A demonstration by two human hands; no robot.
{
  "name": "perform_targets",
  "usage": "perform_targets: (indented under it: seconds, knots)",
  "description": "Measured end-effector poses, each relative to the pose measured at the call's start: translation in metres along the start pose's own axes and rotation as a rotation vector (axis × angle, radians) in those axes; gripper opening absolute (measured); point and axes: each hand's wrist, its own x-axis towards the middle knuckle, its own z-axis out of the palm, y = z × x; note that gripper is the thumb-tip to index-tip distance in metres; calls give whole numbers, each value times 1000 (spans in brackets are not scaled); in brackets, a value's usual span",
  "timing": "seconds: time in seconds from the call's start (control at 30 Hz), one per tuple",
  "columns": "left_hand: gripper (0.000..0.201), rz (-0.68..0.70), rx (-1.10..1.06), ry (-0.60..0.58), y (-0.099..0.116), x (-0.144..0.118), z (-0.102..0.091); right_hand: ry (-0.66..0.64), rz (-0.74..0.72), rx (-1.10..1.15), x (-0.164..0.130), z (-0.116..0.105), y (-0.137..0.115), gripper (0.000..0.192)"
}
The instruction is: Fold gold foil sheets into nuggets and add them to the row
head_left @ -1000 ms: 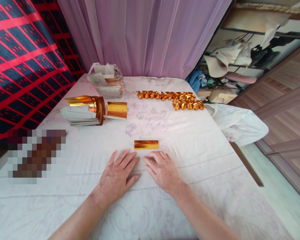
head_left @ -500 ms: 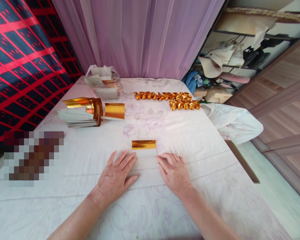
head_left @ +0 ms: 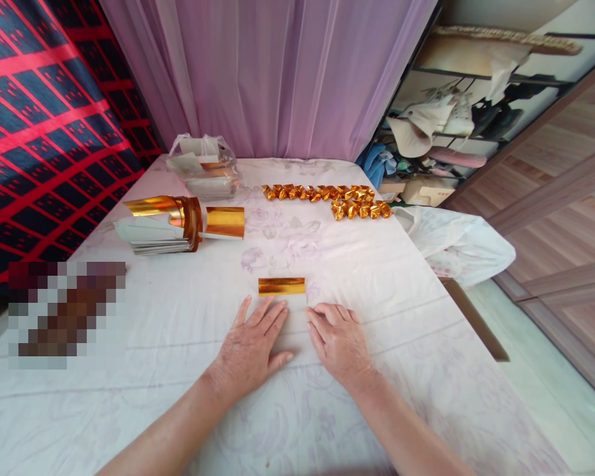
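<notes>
A small sheet of gold foil paper (head_left: 281,286) lies flat in front of me, with a gold strip along its far side and a white part nearer to me. My left hand (head_left: 252,340) rests palm down with its fingers spread, the fingertips over the white part's left side. At the right edge of that white part, my right hand (head_left: 340,340) has its fingers bent and drawn together on the paper. The white paper blends with the cloth, so its near edge is hard to make out.
A fanned stack of gold foil sheets (head_left: 163,225) stands at the left, beside a loose gold sheet (head_left: 225,222). Behind it sits a clear bag of paper (head_left: 205,168). Folded gold pieces (head_left: 317,192) form rows at the back right. A white plastic bag (head_left: 466,241) hangs by the right edge.
My left hand has slid to the right across the white part of the paper, toward my right hand. My right hand stays at the paper's right edge.
</notes>
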Motion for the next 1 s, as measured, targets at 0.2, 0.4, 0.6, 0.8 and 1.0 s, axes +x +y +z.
perform_targets:
  seconds: [0.2, 0.4, 0.6, 0.8, 1.0]
  knots:
    - [61, -16, 50, 13, -10, -10, -1, 5, 6, 10, 0, 0, 1, 24]
    - [57, -57, 59, 42, -27, -29, -9, 54, -5, 8, -2, 4, 1, 23]
    - [50, -89, -5, 66, -28, -27, -10, 81, -19, 37, 2, 5, 4, 20]
    - [29, -189, -121, 125, -33, -7, -14, 142, 34, 183, 20, 8, 10, 24]
    - [39, -234, -190, 177, -35, 6, -9, 167, 91, 279, 31, 17, 17, 27]
